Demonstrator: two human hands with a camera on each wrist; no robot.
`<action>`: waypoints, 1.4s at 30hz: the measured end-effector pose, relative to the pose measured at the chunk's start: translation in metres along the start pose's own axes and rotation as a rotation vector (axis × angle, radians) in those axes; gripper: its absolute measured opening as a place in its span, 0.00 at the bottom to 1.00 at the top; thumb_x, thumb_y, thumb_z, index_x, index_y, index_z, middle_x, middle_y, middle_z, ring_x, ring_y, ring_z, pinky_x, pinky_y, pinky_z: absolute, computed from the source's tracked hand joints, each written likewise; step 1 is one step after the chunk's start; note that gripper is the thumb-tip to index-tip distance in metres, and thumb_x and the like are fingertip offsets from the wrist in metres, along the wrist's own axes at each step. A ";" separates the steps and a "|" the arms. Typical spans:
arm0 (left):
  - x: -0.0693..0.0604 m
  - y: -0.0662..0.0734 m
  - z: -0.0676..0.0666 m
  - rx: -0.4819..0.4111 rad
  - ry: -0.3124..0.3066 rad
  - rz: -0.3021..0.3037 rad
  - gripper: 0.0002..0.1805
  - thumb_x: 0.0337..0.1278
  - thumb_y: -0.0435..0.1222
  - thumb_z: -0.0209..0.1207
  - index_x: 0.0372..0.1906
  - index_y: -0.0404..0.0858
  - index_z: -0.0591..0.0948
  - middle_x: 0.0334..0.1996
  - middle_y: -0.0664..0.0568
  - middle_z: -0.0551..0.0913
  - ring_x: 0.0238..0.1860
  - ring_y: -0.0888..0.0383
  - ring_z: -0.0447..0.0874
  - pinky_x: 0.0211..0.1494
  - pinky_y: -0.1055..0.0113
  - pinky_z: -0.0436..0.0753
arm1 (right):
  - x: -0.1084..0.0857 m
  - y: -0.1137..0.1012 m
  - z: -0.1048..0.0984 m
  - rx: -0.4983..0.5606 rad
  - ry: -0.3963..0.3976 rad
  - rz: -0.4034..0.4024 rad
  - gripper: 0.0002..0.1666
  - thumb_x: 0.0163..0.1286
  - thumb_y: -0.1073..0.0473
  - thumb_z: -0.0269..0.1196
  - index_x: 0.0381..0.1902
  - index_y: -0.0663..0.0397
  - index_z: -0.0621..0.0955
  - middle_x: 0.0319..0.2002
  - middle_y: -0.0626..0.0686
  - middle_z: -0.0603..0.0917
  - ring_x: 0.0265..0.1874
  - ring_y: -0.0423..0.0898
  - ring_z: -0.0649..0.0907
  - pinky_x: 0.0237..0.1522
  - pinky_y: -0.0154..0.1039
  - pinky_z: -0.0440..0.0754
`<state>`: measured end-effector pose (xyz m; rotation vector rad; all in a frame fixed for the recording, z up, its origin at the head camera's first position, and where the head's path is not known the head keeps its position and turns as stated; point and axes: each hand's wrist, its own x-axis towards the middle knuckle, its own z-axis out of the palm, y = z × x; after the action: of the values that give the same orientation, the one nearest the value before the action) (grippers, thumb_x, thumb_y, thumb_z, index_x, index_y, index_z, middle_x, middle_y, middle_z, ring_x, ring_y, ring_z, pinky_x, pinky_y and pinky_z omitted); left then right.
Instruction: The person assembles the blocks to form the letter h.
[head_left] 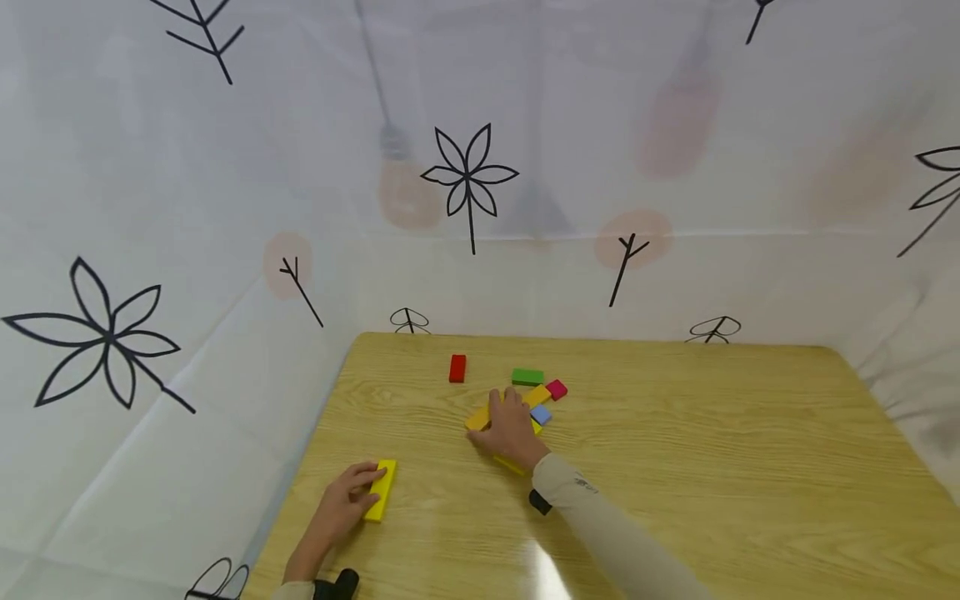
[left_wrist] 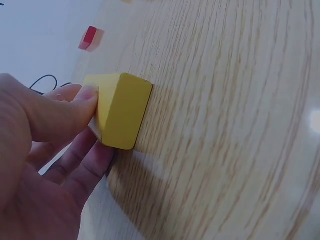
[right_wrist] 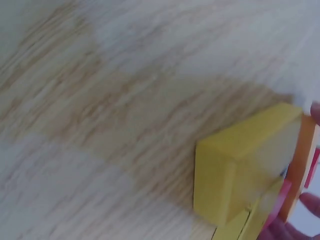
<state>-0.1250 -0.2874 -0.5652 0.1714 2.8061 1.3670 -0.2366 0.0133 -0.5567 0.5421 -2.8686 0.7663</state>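
Observation:
At the left front of the table, my left hand grips a long yellow block; in the left wrist view the thumb lies on one face of this yellow block, with fingers behind and below. My right hand reaches over a cluster of blocks near the middle, its fingers and thumb around an orange block. The right wrist view has fingertips at the edge of the orange block, beside a large yellow block. The hand hides part of the cluster.
Near the cluster lie a green block, a crimson block, a blue block and another orange-yellow block. A red block stands apart at the back left. Patterned cloth hangs behind the wooden table.

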 end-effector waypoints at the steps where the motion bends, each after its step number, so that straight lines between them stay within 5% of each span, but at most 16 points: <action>1: 0.000 0.000 -0.001 0.005 0.003 -0.004 0.19 0.51 0.23 0.62 0.51 0.34 0.83 0.54 0.43 0.77 0.54 0.42 0.75 0.41 0.66 0.80 | 0.000 0.001 -0.002 0.048 -0.023 0.007 0.39 0.53 0.41 0.69 0.50 0.65 0.71 0.45 0.65 0.68 0.35 0.54 0.70 0.33 0.45 0.71; 7: 0.001 0.000 -0.001 -0.006 -0.004 -0.030 0.20 0.51 0.22 0.62 0.52 0.34 0.82 0.55 0.43 0.76 0.55 0.43 0.74 0.41 0.67 0.80 | 0.000 0.007 -0.015 0.247 -0.081 0.029 0.38 0.53 0.49 0.72 0.54 0.66 0.71 0.54 0.67 0.65 0.40 0.52 0.71 0.42 0.45 0.77; 13: -0.003 0.002 0.002 -0.013 0.029 0.008 0.20 0.51 0.23 0.63 0.51 0.34 0.83 0.53 0.43 0.77 0.52 0.42 0.76 0.39 0.62 0.80 | 0.000 0.014 -0.021 0.270 -0.081 0.036 0.39 0.53 0.49 0.73 0.56 0.66 0.72 0.59 0.66 0.64 0.48 0.55 0.73 0.48 0.48 0.77; 21: -0.004 0.005 0.001 -0.047 0.021 -0.047 0.19 0.51 0.23 0.62 0.51 0.35 0.83 0.54 0.46 0.77 0.54 0.43 0.75 0.41 0.65 0.80 | 0.006 0.011 -0.029 0.269 -0.135 0.009 0.40 0.55 0.50 0.72 0.60 0.66 0.71 0.61 0.66 0.63 0.54 0.59 0.73 0.51 0.51 0.76; 42: -0.006 0.003 0.003 -0.057 0.051 -0.040 0.19 0.53 0.25 0.62 0.52 0.34 0.82 0.55 0.44 0.76 0.55 0.43 0.74 0.42 0.66 0.80 | 0.018 -0.037 -0.038 0.279 -0.249 -0.141 0.40 0.56 0.50 0.71 0.61 0.65 0.71 0.62 0.65 0.64 0.54 0.57 0.73 0.53 0.50 0.75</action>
<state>-0.1183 -0.2838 -0.5651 0.0808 2.7910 1.4611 -0.2380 -0.0031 -0.5030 0.9246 -2.9154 1.1571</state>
